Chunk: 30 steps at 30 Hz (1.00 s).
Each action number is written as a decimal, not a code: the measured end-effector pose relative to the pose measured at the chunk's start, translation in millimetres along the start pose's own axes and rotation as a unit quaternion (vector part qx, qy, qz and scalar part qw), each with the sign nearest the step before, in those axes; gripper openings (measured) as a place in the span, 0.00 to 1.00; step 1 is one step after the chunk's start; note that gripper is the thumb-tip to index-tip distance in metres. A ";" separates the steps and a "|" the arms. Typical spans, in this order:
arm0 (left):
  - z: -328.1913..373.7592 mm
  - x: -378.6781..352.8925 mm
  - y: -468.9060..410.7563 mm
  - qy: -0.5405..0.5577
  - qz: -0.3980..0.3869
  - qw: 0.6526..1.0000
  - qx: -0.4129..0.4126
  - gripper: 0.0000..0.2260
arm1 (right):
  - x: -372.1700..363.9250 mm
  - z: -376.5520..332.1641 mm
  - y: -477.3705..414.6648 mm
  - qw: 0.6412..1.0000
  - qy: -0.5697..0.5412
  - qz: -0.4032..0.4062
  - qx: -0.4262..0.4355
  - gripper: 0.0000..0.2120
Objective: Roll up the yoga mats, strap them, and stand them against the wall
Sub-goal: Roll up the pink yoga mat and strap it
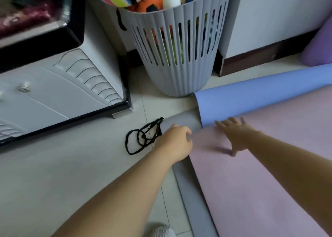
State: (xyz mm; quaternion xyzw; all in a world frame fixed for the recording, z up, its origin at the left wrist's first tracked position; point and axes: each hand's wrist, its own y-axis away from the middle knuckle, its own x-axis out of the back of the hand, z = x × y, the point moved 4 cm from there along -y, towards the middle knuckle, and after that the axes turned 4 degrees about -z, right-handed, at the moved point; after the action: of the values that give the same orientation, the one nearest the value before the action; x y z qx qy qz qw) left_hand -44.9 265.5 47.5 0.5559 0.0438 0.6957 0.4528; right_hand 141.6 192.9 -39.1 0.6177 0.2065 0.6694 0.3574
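Head | left hand (177,139) grips pink mat (260,183) | right hand (235,134) touches it

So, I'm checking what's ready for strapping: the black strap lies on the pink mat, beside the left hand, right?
Not quite. The head view shows the black strap lying on the floor, off the pink mat, beside the left hand.

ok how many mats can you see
2 at least: pink mat on top, grey mat under it. The blue roll at its far end may be a third.
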 end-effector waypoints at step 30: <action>181.1 -141.4 22.7 -0.490 -0.184 0.772 -0.362 0.30 | -222.4 63.4 222.0 0.876 -0.401 -0.116 -0.242 0.25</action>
State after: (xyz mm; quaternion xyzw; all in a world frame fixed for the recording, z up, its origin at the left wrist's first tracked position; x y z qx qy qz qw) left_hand 85.1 76.1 25.0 0.5978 -0.3376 0.1974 0.6998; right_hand 149.7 -127.1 -21.2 0.6994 -0.0527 0.3471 0.6226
